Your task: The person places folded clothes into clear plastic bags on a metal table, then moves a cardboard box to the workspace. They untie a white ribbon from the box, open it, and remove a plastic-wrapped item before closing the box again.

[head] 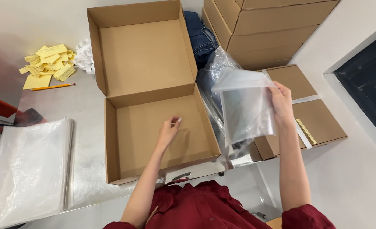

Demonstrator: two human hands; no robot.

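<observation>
Left hand (169, 129): hovered loosely spread inside open box (111, 140), touching nothing.
Right hand (282, 104): pinched bagged garment (245, 106), just right of box.
Advice: lower it flat, corners squared.
Nearby: 1 bag stack (26, 165).

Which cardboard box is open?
The box under the left hand, lid flipped back and nothing inside. The stacked boxes and the taped box are closed.

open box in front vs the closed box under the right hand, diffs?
The open cardboard box has its lid flipped back and an empty bottom; the closed flat box is shut, with tape strips across it. The open box sits on the white table; the closed box sits off its right edge. The left hand hovers in the open box; the right hand holds a clear plastic bag over the closed one. Both are plain brown cardboard.
</observation>
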